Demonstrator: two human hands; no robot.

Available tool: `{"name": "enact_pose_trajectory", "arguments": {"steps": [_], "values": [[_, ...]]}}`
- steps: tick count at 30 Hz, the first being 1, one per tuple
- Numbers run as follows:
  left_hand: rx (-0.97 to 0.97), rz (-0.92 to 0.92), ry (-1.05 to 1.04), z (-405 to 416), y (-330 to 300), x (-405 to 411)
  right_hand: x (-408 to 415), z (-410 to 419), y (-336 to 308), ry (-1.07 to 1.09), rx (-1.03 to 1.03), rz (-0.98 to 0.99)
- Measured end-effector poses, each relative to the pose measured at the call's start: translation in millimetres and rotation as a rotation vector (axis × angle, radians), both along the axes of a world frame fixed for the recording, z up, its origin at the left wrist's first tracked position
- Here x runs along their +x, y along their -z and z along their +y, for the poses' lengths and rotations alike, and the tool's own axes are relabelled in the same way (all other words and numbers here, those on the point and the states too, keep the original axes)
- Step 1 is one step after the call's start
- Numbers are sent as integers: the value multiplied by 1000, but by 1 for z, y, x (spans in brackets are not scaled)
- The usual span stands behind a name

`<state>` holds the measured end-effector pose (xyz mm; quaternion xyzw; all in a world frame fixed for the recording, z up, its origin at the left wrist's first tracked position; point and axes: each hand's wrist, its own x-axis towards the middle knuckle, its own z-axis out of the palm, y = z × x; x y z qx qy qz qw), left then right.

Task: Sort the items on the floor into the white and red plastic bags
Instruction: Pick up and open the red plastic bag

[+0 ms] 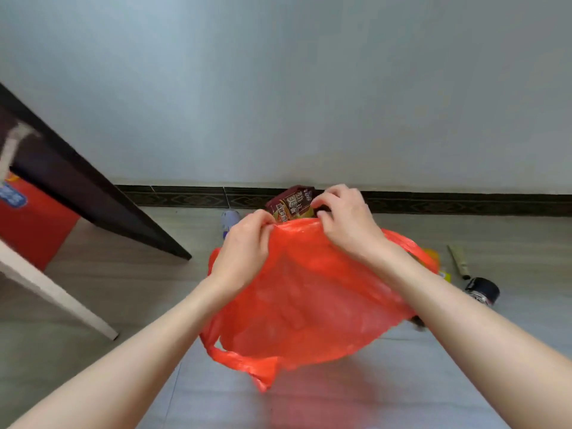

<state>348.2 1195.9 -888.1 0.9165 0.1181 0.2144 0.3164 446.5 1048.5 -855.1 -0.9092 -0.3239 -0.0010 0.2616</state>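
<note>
1. I hold the red bag point(306, 292) up above the floor point(402, 382) with both hands, so that its mouth faces away from me and I can feed things in from the far side.
2. My left hand point(244, 246) has its grip clamped on the top edge of the bag; I think this keeps the mouth tight and open.
3. My right hand point(346, 221) has its grip clamped on a dark red snack packet point(291, 201), which stands at the bag's rim, partly hidden behind the plastic. It seems to be going in, but I cannot tell how deep it is.
4. The white bag does not show in my view.
5. Other things lie on the floor: a pale bottle point(230, 221) behind my left hand, a black jar point(483, 291) and a thin stick-like object point(459, 261) well to the right, and something yellow point(433, 257) just beside the bag's handle.
6. The raised bag covers much of the floor, so more items may be hidden.
7. A dark furniture leg point(102, 205) stands at the left, well apart.
</note>
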Motion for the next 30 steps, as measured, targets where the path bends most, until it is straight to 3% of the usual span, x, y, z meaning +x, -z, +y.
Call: {"name": "enact_pose_trajectory", "arguments": {"steps": [2, 4, 10, 17, 21, 25, 30], "values": [[-65, -30, -76, -1, -28, -9, -23, -3, -33, 11, 187, -161], [-102, -88, -108, 0, -61, -21, -46, -6, -56, -29, 224, -257], [-218, -207, -13, 9, -142, -68, -71, -11, -102, -12, 43, -583], [-362, -221, 162, -12, -166, -112, -82, -20, -115, 4, -125, -578], [-328, -223, 89, -8, -161, -121, -86, -32, -109, 6, 30, -639], [-187, -157, -33, -5, -150, -115, -94, -38, -114, -59, 337, -692], [-217, -53, -66, -6, -135, -105, -95, -37, -109, -231, 389, -606]]}}
